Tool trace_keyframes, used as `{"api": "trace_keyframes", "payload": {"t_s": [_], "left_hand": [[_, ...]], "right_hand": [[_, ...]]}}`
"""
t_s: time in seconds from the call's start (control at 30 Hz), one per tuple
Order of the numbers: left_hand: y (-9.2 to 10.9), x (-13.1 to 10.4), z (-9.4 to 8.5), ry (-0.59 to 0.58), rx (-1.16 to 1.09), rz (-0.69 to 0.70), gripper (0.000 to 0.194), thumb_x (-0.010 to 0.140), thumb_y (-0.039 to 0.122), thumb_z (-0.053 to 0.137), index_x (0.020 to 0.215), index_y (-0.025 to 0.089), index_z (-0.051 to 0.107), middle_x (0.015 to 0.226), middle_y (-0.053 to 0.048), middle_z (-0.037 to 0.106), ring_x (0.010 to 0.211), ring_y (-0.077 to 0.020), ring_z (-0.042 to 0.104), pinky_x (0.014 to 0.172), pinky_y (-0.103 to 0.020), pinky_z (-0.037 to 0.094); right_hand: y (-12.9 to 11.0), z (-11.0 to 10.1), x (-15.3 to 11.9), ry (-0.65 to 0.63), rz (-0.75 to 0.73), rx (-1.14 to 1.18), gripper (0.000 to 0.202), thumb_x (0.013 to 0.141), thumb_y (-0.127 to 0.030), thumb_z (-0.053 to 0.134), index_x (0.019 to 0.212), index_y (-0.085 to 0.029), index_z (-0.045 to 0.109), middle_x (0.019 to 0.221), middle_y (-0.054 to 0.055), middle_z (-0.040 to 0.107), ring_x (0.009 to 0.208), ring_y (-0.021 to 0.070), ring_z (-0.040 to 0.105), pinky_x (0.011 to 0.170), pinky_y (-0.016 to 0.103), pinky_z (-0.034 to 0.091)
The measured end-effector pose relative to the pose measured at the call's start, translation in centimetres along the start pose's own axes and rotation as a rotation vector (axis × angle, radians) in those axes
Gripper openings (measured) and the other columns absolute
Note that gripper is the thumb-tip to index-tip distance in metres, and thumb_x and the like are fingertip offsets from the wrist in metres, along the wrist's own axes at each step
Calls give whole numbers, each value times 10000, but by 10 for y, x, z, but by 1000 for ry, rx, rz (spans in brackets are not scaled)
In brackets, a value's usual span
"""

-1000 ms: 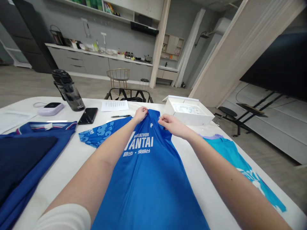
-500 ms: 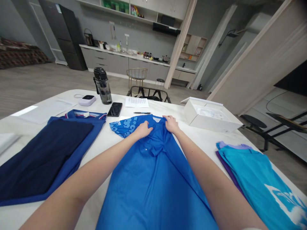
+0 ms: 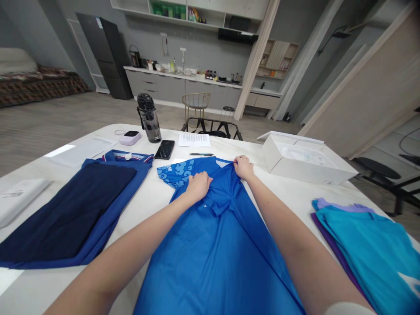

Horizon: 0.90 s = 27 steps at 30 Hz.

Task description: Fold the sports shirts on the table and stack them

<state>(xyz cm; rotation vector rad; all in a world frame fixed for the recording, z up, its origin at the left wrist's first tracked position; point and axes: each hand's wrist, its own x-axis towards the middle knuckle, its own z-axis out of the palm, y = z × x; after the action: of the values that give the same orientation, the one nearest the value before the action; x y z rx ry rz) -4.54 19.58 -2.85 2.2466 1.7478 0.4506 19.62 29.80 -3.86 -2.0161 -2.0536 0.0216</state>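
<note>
A blue T-shirt (image 3: pixel 210 258) lies spread on the white table (image 3: pixel 282 203) in front of me. Its one sleeve in view, on the left, carries a lighter cloud pattern, while the right side is folded inward in creases. My left hand (image 3: pixel 198 186) is curled on the upper chest below the neckline, gripping a bit of cloth; its fingertips are partly hidden. At the right end of the collar, my right hand (image 3: pixel 243 167) pinches the shirt's top edge between thumb and fingers.
Folded dark clothes (image 3: pixel 78 205) lie left, beside a white box (image 3: pixel 22 197). Teal and purple shirts (image 3: pixel 367 240) lie right. Behind are a phone (image 3: pixel 165 149), bottle (image 3: pixel 150 118), lilac device (image 3: pixel 130 138), pen (image 3: pixel 201 154), printed paper (image 3: pixel 194 140) and open white carton (image 3: pixel 305 157).
My left hand has curled its fingers more tightly into the cloth near the neckline. My right hand stays at the collar's end. The whole view has shifted, so things appear further right.
</note>
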Motion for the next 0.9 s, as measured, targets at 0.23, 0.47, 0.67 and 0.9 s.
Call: {"api": "trace_keyframes", "payload": {"t_s": [0.23,0.47,0.67,0.9], "left_hand": [[11,33,-36,143,-446,62,196,993,411,511,966,230,581,708,14,634,664,-174,602,639,-265,394],[-27,82,-33,99,-205,-124,209,958,358,561,1032,188,658,964,-96,709,913,-239,658,814,-330,481],[-31,40,-5,189,104,235,430,1025,311,404,1428,206,508,1469,-138,524,1357,-265,481,1163,-431,330],[-21,-3,12,-94,157,253,605,1009,563,385,1535,265,421,1645,-112,324,1524,-320,271,1227,-587,155]], "right_hand": [[30,-18,23,44,115,241,208,931,-257,532,1063,-183,674,1131,122,629,1025,244,615,916,360,487],[15,2,25,-20,177,163,199,950,-281,528,1084,-220,662,1172,119,604,1066,269,597,905,401,487],[-6,8,-9,109,141,5,434,1016,-332,410,1433,-224,459,1403,190,486,1264,357,468,1003,564,408],[-14,-8,-76,-6,-195,119,525,1037,-535,367,1488,-278,445,1574,101,423,1411,291,402,1119,531,354]]}}
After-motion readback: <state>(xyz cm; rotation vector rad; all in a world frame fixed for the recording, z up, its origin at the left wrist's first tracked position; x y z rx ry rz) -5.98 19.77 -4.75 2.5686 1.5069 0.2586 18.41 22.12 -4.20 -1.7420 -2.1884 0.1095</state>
